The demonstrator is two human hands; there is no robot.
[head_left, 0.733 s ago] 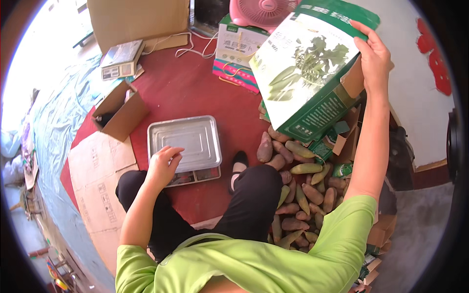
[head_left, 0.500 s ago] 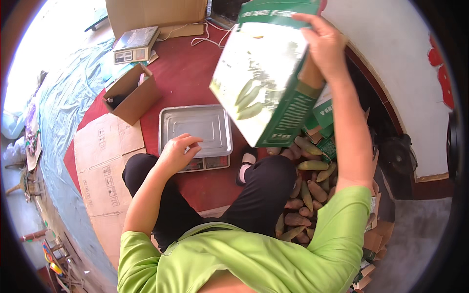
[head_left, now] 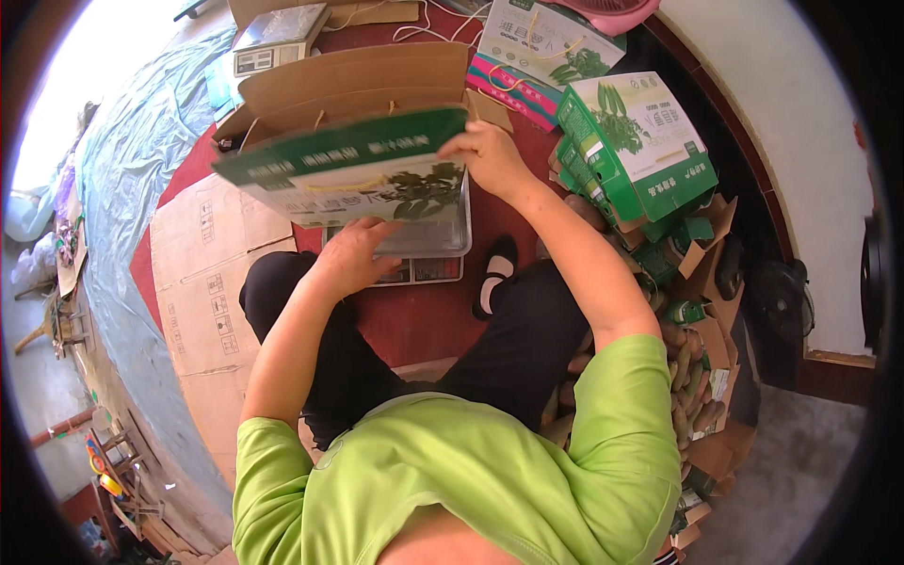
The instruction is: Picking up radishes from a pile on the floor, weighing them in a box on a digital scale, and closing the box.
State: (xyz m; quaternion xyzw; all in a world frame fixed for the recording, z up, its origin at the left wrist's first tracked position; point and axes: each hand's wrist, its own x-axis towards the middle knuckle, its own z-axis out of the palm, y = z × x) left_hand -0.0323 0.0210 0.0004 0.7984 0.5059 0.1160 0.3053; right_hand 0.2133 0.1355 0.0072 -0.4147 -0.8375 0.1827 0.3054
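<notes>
A carton (head_left: 348, 188) with a green edge and a white printed face is tilted above the metal tray (head_left: 443, 237) of a weighing scale, its flaps standing up and its inside bare brown cardboard. My right hand (head_left: 485, 155) grips the carton's right upper corner. At its lower edge is my left hand (head_left: 353, 259), fingers loosely bent and apart; whether they touch the carton I cannot tell. The carton hides much of the tray.
On the right, long tubers (head_left: 692, 377) lie beside another green and white carton (head_left: 640, 141). Further back are a flat white carton (head_left: 541, 42), a pink basket (head_left: 612, 11) and a second scale (head_left: 278, 38). Flattened cardboard (head_left: 212, 311) and blue sheeting (head_left: 141, 207) cover the left.
My right hand has brought the carton down and left, from the upper right to above the scale tray. My left hand has moved slightly right and toward the carton's lower edge.
</notes>
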